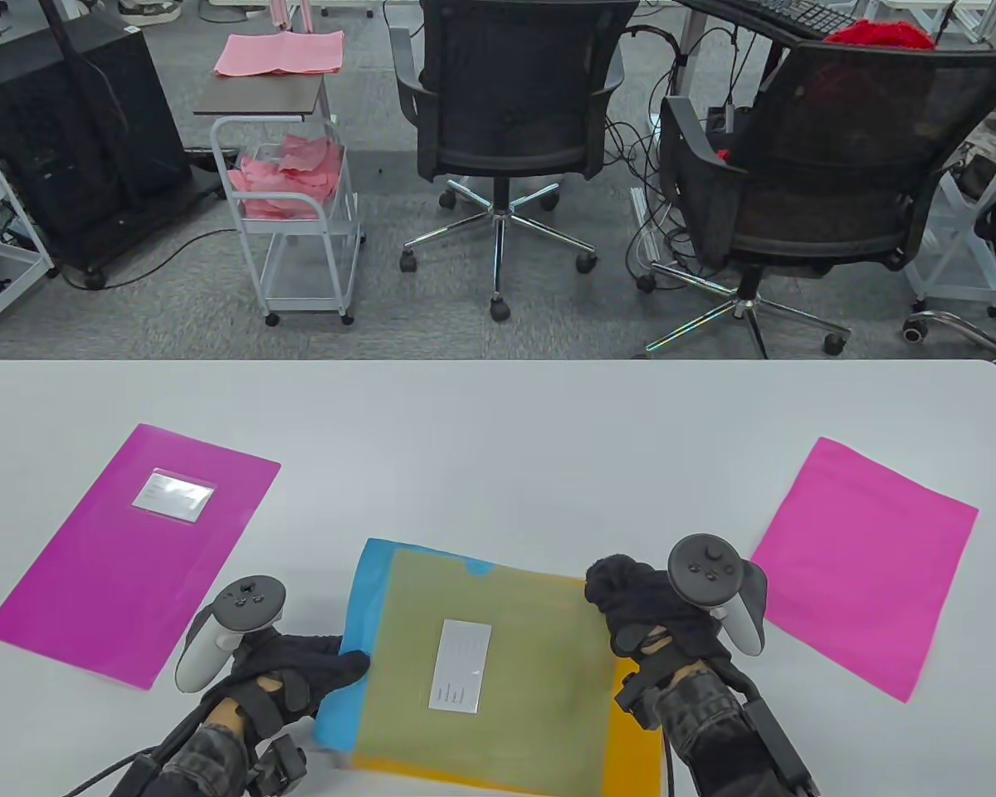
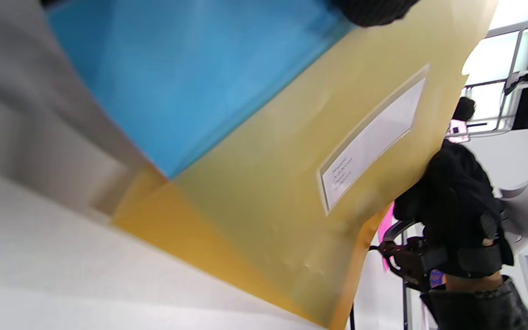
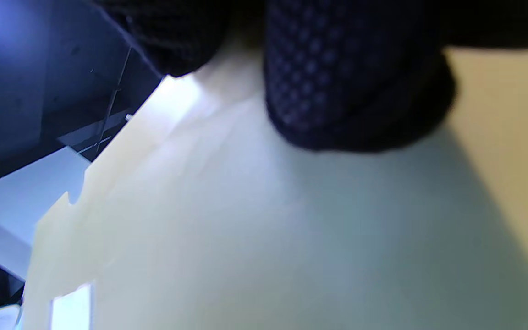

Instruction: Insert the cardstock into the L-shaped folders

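Note:
A translucent yellow L-shaped folder (image 1: 531,714) with a white label lies at the table's near middle. A blue cardstock sheet (image 1: 369,581) is partly inside it, tinting it green, and a blue strip sticks out along the left side. My left hand (image 1: 332,668) pinches that blue left edge. My right hand (image 1: 622,594) grips the folder's far right corner with curled fingers. In the left wrist view the blue cardstock (image 2: 190,82) runs under the yellow folder (image 2: 268,192). In the right wrist view a gloved fingertip (image 3: 346,91) lies on the folder cover (image 3: 245,229).
A magenta folder (image 1: 133,548) with a label lies at the left. A loose magenta cardstock sheet (image 1: 863,564) lies at the right. Beyond the table's far edge stand two office chairs (image 1: 506,100) and a small cart (image 1: 299,207) holding pink sheets.

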`<control>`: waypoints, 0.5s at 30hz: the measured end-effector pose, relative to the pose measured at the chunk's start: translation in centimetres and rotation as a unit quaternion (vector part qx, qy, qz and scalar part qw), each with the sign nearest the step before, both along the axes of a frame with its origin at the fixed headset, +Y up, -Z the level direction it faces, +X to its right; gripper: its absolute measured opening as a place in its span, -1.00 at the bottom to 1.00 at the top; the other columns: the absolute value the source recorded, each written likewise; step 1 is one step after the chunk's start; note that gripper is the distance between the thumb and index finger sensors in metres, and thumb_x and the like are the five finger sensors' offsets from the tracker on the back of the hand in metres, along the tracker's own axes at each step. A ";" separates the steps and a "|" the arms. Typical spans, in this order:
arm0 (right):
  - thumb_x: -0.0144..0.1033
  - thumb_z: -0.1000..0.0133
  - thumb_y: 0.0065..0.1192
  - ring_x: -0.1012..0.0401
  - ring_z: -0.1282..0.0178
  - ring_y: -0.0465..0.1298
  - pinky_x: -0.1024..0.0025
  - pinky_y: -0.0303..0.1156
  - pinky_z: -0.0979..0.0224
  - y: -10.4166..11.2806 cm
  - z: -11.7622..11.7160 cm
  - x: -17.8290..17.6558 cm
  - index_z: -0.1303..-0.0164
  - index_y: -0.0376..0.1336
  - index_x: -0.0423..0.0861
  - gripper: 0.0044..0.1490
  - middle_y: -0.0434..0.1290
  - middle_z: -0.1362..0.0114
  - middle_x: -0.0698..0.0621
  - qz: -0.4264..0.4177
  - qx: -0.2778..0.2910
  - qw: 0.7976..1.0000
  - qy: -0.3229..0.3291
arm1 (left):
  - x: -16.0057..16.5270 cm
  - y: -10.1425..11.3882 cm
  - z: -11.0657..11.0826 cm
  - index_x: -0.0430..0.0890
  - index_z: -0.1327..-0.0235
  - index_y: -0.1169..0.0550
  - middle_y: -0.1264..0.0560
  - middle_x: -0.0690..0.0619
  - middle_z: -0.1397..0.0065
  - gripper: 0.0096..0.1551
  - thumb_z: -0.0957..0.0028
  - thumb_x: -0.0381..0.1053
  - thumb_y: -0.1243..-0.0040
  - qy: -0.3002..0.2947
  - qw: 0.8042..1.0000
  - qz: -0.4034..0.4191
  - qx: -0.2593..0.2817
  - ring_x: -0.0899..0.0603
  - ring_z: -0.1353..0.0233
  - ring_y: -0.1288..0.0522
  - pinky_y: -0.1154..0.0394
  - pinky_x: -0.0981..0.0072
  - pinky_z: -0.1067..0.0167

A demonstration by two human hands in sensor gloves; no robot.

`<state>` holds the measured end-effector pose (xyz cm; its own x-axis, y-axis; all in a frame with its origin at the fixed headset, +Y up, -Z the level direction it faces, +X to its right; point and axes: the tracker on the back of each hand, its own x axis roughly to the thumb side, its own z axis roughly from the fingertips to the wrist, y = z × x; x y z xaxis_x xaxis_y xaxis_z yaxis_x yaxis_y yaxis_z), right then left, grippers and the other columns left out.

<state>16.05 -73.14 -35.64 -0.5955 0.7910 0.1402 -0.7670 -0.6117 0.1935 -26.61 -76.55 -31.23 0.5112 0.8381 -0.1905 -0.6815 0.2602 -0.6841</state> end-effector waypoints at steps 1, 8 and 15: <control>-0.07 0.14 0.23 0.18 0.61 0.64 0.37 0.60 0.59 0.0 0.0 -0.1 0.04 0.27 -0.12 -0.45 0.50 0.18 -0.15 -0.008 0.005 1.000 0.003 | -0.3 -0.1 -0.1 -0.01 -0.33 -0.49 -0.64 -0.15 -0.22 -0.45 -0.12 0.16 -0.10 -0.003 1.000 -0.016 0.009 -0.32 -0.11 -0.71 -0.47 -0.26 -0.15; -0.07 0.16 0.24 0.19 0.64 0.64 0.37 0.60 0.62 0.0 -0.1 0.1 0.07 0.29 -0.12 -0.45 0.51 0.21 -0.16 -0.070 0.005 0.997 0.015 | -2.9 0.7 -0.6 -0.12 -0.50 -0.26 -0.54 -0.20 -0.33 -0.10 -0.04 0.37 -0.13 0.087 0.990 -0.083 0.070 -0.32 -0.12 -0.70 -0.48 -0.25 -0.12; -0.07 0.15 0.24 0.19 0.64 0.64 0.38 0.60 0.62 0.0 -0.1 0.2 0.07 0.29 -0.13 -0.45 0.51 0.21 -0.15 -0.067 0.003 0.998 0.008 | -0.8 -1.0 0.2 -0.20 -0.52 -0.12 -0.50 -0.23 -0.34 -0.03 -0.06 0.33 -0.13 0.060 0.998 -0.020 0.030 -0.30 -0.08 -0.71 -0.51 -0.18 -0.05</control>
<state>16.22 -73.18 -35.71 -0.4813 0.8630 0.1538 -0.8392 -0.5043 0.2033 -27.36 -77.54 -31.05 0.5202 0.8298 -0.2020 -0.7462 0.3266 -0.5801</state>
